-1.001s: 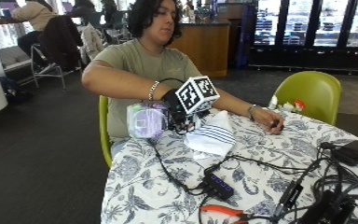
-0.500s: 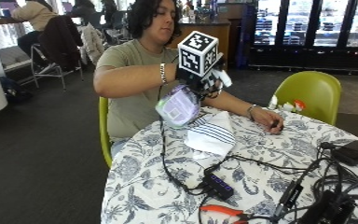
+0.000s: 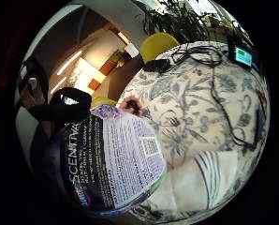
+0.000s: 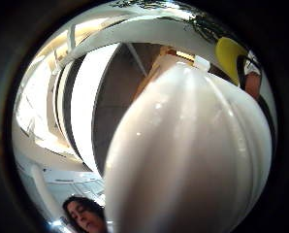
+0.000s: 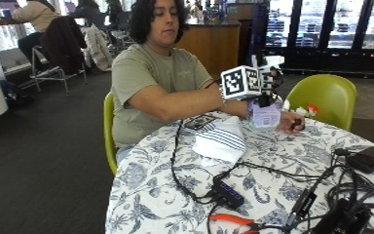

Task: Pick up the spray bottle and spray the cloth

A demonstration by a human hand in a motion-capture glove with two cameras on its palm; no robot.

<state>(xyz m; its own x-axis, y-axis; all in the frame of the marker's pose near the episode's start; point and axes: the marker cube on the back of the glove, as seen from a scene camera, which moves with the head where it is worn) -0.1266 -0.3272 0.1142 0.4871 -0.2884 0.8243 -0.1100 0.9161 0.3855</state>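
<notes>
Right hand (image 5: 265, 80): wrapped around the spray bottle (image 5: 263, 113), lifted just past the cloth (image 5: 220, 140).
Palm views: bottle label; white bottle top.
Bench (image 5: 174, 204): flowery cover.

The marker block hides most of the right hand (image 5: 267, 80), so its fingers on the spray bottle (image 5: 265, 113) cannot be made out.

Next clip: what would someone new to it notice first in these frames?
First, the spray bottle, held up above the table in the gloved right hand, its purple printed label filling the little finger side palm view. Next, the white striped cloth, lying on the blue floral tablecloth in front of the person, beside and below the bottle. The bare left hand rests on the table past the bottle.
</notes>
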